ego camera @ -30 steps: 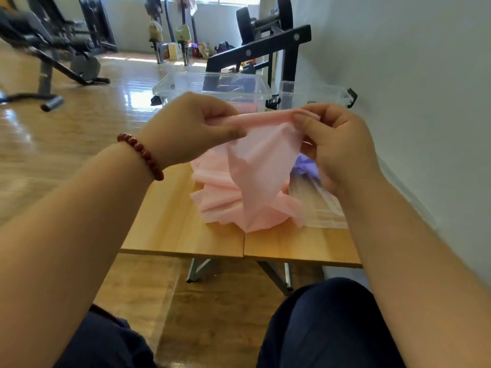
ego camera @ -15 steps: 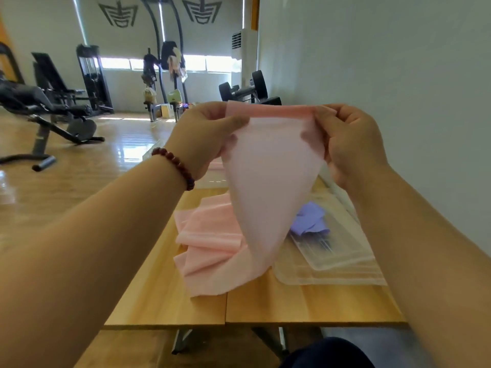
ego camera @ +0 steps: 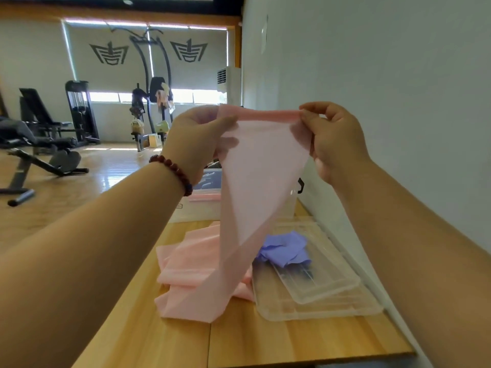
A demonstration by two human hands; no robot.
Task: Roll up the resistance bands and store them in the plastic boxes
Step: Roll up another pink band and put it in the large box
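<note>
A pink resistance band (ego camera: 255,181) hangs in the air, stretched flat between both hands, and its lower part lies crumpled on the wooden table (ego camera: 239,338). My left hand (ego camera: 196,139) pinches the band's top left corner, and my right hand (ego camera: 334,139) pinches the top right corner, where the top edge is rolled over a little. A purple band (ego camera: 285,248) lies bunched on two stacked clear plastic lids (ego camera: 318,296) at the right. A clear plastic box (ego camera: 204,192) stands behind the hanging band, mostly hidden by it and by my left wrist.
A white wall runs close along the table's right side. The table's near edge is at the bottom of the view. Gym benches (ego camera: 39,144) and weight machines (ego camera: 79,112) stand on the wooden floor far to the left.
Both hands have lifted the band's top edge higher and spread it wider. The view has tilted up, so the boxes are now hidden behind the band.
</note>
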